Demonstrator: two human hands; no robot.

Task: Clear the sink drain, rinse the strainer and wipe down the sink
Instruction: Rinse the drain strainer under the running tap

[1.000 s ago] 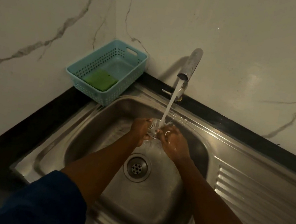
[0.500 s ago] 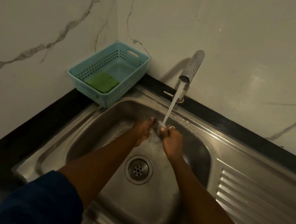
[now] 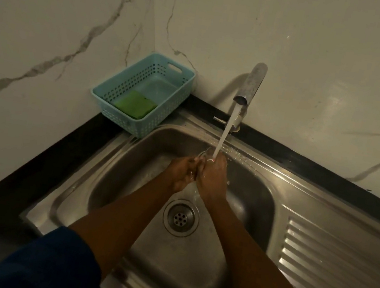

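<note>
both hands close together under tap (image 3: 250, 83) stream at sink (image 3: 256, 204) back edge; left hand (image 3: 183, 171) and right hand (image 3: 213, 177) now pressed tighter round strainer (image 3: 203, 154), fingers clasping it, only rim showing. rinse under way; drain (image 3: 181, 218) open, wiping pending.

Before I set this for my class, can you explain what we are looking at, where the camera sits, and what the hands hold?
There is no machine here. A camera worn on a person's head looks down at their two bare arms over a steel sink. The tap is running, and the left hand and right hand meet under the stream. They seem to hold a small metal strainer, mostly hidden by the fingers. The drain lies open below them. Beside the sink stands a blue basket with a green sponge inside.
</note>
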